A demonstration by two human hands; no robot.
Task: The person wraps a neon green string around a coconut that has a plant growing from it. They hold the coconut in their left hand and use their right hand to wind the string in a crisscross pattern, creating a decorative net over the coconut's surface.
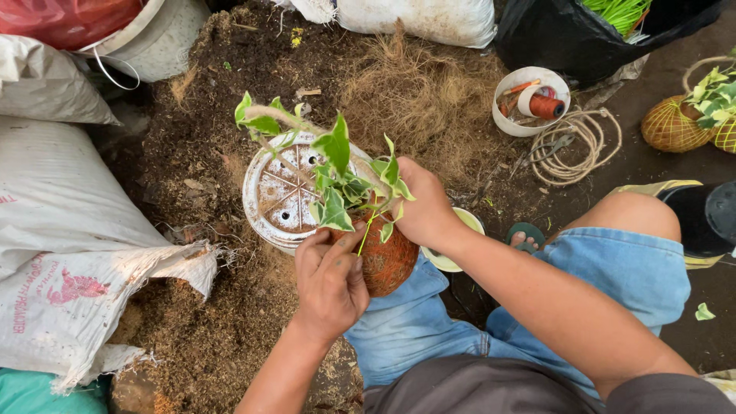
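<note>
The person sits low over a patch of dark soil [222, 69], with both hands on a round ball of brown fibre [387, 264] wrapped in orange netting. A small plant with green and cream leaves [337, 184] grows out of the top of the ball. The ball is held above the person's lap, just over the near rim of an upturned white plastic pot [276, 195] that lies on the soil.

The left hand [330, 284] presses against the near left side of the ball, its fingers curled onto the netting and up toward the plant's stems. The right hand [422, 207] closes around the upper right of the ball at the base of the stems. Both grips look firm, though the leaves hide the fingertips, so the exact contact is hard to judge.

Behind the ball lies a heap of dry, pale coconut fibre [422, 92]. To the right of it stands a white tub [510, 115] holding a spool of orange thread [546, 106], with a coil of tan rope [575, 142] just beside it. At the far right edge sits 1 finished ball in yellow netting [671, 126] with a leafy plant. White sacks [54, 207] are stacked along the left side.
</note>
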